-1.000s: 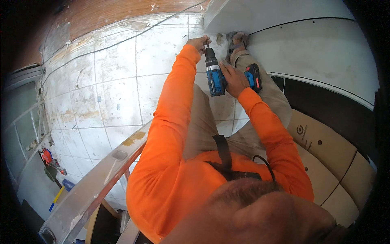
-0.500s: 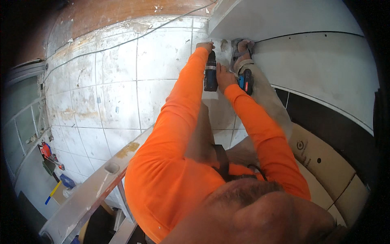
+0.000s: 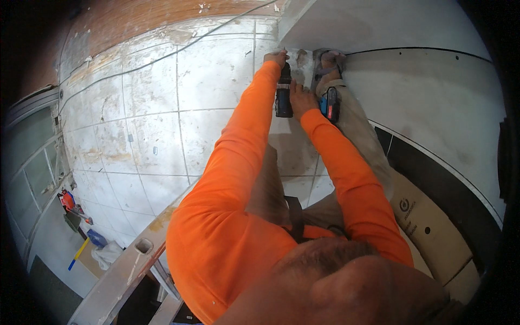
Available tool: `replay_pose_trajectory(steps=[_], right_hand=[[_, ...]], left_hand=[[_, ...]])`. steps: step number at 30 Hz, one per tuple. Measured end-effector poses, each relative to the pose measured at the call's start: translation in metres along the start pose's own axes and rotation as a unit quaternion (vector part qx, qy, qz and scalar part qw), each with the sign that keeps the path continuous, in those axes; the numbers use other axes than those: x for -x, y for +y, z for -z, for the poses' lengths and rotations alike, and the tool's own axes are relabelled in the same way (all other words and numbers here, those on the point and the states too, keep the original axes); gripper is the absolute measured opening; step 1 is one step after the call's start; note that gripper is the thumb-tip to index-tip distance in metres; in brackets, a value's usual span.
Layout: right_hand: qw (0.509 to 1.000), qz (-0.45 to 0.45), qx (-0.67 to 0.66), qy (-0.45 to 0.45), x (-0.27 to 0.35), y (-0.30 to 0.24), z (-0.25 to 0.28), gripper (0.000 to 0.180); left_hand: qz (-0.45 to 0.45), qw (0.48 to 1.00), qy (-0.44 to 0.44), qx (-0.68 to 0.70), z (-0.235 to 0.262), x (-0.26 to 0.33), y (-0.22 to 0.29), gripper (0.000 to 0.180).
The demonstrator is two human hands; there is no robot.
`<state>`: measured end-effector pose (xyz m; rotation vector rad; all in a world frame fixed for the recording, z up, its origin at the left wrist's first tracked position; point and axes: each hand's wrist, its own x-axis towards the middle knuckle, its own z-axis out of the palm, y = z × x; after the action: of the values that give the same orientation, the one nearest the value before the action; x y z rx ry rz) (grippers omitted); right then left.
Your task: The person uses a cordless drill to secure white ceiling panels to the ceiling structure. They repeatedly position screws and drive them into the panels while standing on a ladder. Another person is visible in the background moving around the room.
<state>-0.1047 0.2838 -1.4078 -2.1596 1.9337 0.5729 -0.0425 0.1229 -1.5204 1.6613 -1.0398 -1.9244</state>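
Note:
A black and blue cordless drill (image 3: 283, 98) lies sideways in my right hand (image 3: 303, 98), its chuck pointing away from me. My right fingers are closed around its grip, while the battery (image 3: 331, 105) sticks out to the right of my wrist. At the front of the drill, my left hand (image 3: 276, 57) is closed near the chuck's tip. Whatever it pinches is too small to make out. Both forearms reach forward in orange sleeves. The drill is above the stained white floor tiles (image 3: 216, 76), close to the foot of a pale panel (image 3: 368, 27).
A dirty metal ladder (image 3: 142, 246) leans at the lower left. Beyond it are a red tool (image 3: 68, 200), a blue item (image 3: 97, 238) and a yellow handle (image 3: 81, 250). A cable (image 3: 162, 57) crosses the tiles. Flattened cardboard (image 3: 433, 216) lies at right, near my leg.
The view has shifted slightly. Both hands and the drill keep nearly the same place against the panel's foot, and the grip on the drill is unchanged.

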Motion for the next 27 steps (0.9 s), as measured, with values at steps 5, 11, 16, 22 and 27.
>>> replay_pose_trajectory(steps=[5,11,16,22,27], right_hand=[[1.000,-0.005,-0.002,0.002,-0.004,0.003,0.002,0.060],[1.000,0.009,-0.010,-0.001,-0.008,0.005,0.001,0.070],[0.999,-0.024,-0.041,-0.008,-0.008,0.008,0.006,0.073],[0.998,-0.023,-0.055,-0.028,-0.013,0.009,-0.002,0.071],[0.999,-0.022,-0.032,0.015,-0.012,0.009,-0.004,0.072]], left_hand=[[0.023,1.000,0.008,0.018,-0.001,0.000,0.010,0.029],[0.030,0.997,0.061,-0.026,0.010,0.015,0.014,0.050],[0.177,0.941,0.112,-0.267,0.020,0.099,0.022,0.099],[0.165,0.979,0.020,-0.121,0.009,0.135,-0.020,0.115],[0.175,0.981,0.028,-0.085,0.006,0.128,-0.019,0.113]])
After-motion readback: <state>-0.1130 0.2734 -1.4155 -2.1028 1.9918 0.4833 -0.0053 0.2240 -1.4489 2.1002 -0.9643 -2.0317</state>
